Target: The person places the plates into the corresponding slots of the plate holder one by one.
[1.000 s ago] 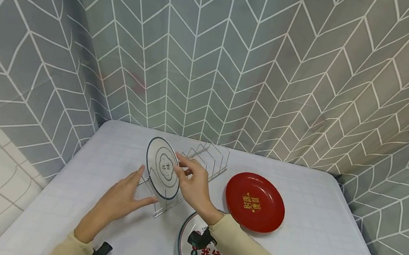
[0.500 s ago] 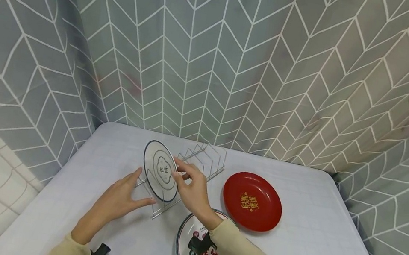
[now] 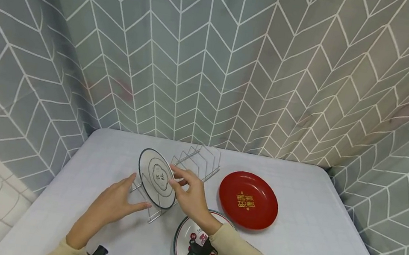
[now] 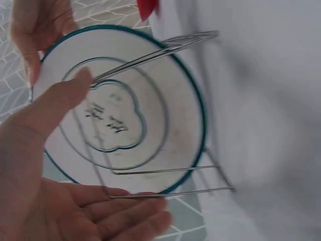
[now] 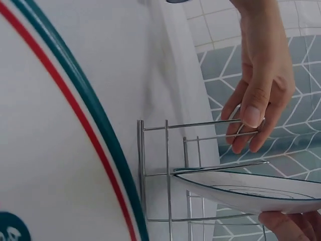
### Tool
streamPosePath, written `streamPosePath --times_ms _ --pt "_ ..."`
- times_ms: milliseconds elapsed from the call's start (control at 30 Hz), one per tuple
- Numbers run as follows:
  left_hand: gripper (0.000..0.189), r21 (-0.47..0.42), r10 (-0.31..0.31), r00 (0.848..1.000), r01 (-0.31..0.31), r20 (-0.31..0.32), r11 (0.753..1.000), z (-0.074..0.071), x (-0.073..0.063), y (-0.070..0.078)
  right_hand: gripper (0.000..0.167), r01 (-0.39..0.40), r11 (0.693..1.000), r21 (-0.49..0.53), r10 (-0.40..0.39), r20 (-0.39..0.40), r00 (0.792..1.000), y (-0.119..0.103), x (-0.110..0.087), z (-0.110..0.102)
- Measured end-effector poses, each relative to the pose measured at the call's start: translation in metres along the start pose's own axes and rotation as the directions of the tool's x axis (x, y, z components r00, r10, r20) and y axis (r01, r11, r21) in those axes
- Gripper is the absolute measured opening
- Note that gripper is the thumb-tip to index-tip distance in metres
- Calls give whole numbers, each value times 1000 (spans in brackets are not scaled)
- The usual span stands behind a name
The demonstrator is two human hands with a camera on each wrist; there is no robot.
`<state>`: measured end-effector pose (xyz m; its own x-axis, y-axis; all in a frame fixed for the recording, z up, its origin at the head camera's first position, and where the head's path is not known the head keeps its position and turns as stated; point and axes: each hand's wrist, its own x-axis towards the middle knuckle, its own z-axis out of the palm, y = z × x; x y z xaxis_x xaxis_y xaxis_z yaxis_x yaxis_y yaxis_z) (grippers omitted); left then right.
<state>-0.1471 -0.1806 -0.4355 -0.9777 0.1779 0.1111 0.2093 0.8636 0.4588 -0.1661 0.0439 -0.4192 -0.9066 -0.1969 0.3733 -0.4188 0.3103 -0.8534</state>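
A white plate [image 3: 159, 177] with a dark blue-green rim and markings in its middle stands tilted at the near left end of a wire dish rack [image 5: 142, 170]. My right hand [image 3: 191, 194] pinches its right edge between thumb and fingers. At the rack's left end is my left hand [image 3: 111, 203], thumb and fingers spread. In the left wrist view its thumb [image 4: 60, 100] touches one upright wire and its fingers [image 4: 115, 216] lie along another. The right wrist view shows the plate [image 5: 251, 193] side-on between the rack's upright wires.
A red plate [image 3: 248, 200] with gold characters lies right of the rack. Nearer, partly under my right forearm, lies a patterned white plate [image 3: 185, 245] with a coloured rim. The rack's far slots hold no plates. Patterned curtains [image 3: 213, 59] surround the white-covered table [image 3: 313, 245].
The head view has shifted, so the scene sits slightly lower and further left. The plate, rack and both hands keep nearly the same places relative to one another.
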Motion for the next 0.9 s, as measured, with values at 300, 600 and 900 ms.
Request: streamPosePath --times_ms 300,600,900 --pt "109 9 -31 996 30 88 1000 -8 3 7 41 11 1000 12 -11 22 1000 -10 -7 -5" --pt "115 3 -62 991 63 122 998 -8 0 8 41 -26 995 101 20 64 998 0 -24 -40" --pt "113 13 -46 992 45 117 999 -13 4 7 45 -265 963 -53 268 66 961 35 -83 -126"
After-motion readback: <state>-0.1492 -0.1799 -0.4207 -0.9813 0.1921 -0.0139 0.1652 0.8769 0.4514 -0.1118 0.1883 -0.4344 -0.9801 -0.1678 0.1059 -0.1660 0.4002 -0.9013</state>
